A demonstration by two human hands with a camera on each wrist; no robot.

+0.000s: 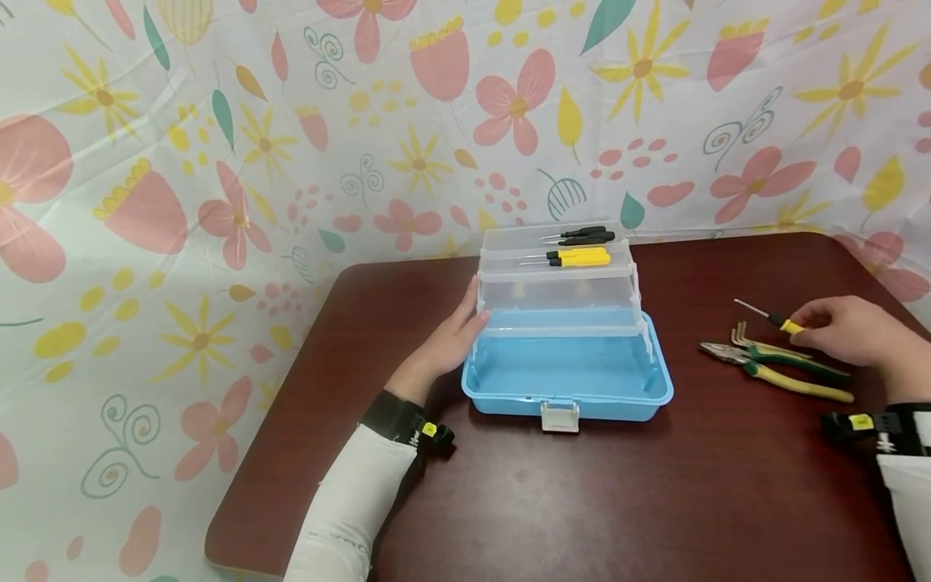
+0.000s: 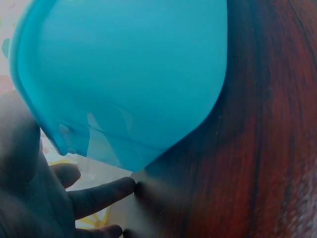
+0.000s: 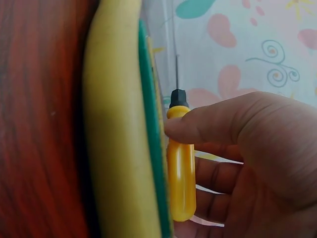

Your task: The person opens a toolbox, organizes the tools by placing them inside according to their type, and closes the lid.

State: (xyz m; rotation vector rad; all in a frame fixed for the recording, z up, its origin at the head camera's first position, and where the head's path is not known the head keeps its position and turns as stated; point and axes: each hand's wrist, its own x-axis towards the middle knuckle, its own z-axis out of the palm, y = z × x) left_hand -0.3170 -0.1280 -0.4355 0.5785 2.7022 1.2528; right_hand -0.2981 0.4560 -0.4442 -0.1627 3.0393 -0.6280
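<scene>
A blue toolbox stands lidded back, its clear trays raised over the blue base. My left hand touches the toolbox's left side with fingers extended; in the left wrist view the thumb side lies along the blue wall. To the right, my right hand pinches a screwdriver with a yellow handle and black collar between thumb and fingers. Its thin shaft points toward the toolbox. Just below that hand lie pliers with green and yellow handles, beside several hex keys.
Yellow-handled screwdrivers and black-handled ones lie in the upper trays. A white latch hangs at the toolbox front. Behind the dark wooden table hangs a flowered cloth.
</scene>
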